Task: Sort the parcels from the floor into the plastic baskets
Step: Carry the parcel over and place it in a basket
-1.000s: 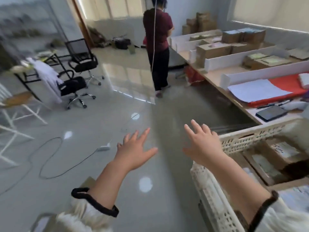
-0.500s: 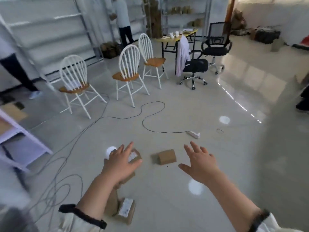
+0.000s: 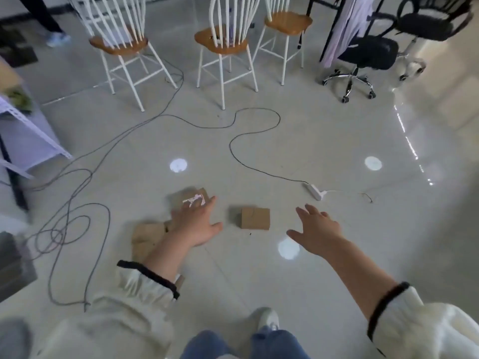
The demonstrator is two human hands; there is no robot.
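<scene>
Three brown parcels lie on the floor point(image 3: 337, 141) in front of the person. A labelled parcel point(image 3: 190, 196) is farthest, a plain parcel point(image 3: 255, 218) sits to its right and apart from it, and a flat parcel point(image 3: 146, 237) lies nearest, partly hidden under the left forearm. A brown corner also shows at the left cuff; I cannot tell whether it is a fourth.

The left hand point(image 3: 197, 225) reaches over the labelled parcel with its fingers point(image 3: 207, 207) spread and holding nothing. Whether they touch the label cannot be told. The right hand point(image 3: 320, 229) hangs to the right of the plain parcel, its fingers point(image 3: 309, 211) also spread and holding nothing.

Beyond stand three white chairs point(image 3: 220, 40) with wooden seats and two black office chairs point(image 3: 368, 54). One black cable point(image 3: 255, 117) snakes down to one white power strip point(image 3: 315, 191), just right of the right hand. A tangle of grey cables point(image 3: 64, 229) loops along the left, beside a metal rack point(image 3: 28, 133) at the left edge. The broadest open floor lies to the right, between the power strip and the office chairs.
</scene>
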